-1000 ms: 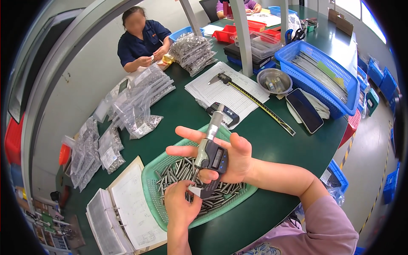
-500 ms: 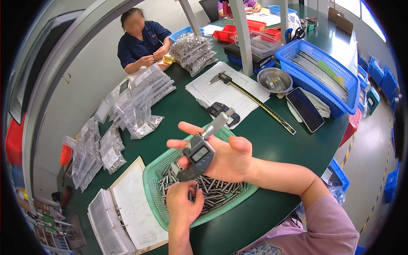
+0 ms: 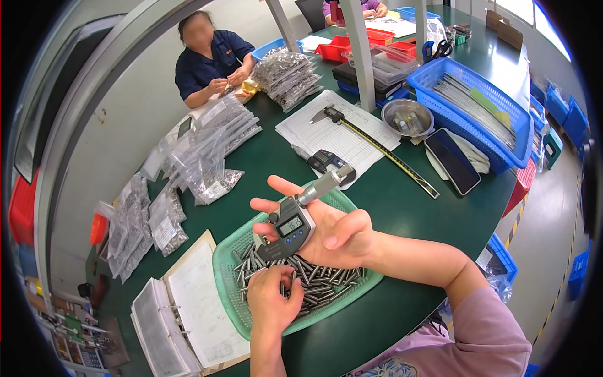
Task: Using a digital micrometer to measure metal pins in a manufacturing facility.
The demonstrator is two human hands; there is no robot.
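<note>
Left hand (image 3: 271,305) over green basket (image 3: 227,295) of steel pins (image 3: 314,283), fingers pinched on one pin. Right hand (image 3: 330,232) above basket, fingers clamped on digital micrometer (image 3: 292,226). Open ring binder (image 3: 176,314) left on green worktop (image 3: 264,157). Mid-table: clear bagged parts (image 3: 201,157), white form (image 3: 339,135), long caliper (image 3: 377,147), black phone (image 3: 452,161), blue basket (image 3: 477,110). Far end: seated co-worker (image 3: 210,63) beside grey wall.

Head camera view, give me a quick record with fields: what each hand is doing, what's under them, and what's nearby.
right hand: right hand grips a digital micrometer, fingers spread
left hand: left hand sits below the micrometer's frame, fingertips at the metal pins
under the hands: green mesh tray full of pins
left of tray: open ring binder
further back: long caliper on a paper sheet, blue basket
surface: green table
</note>
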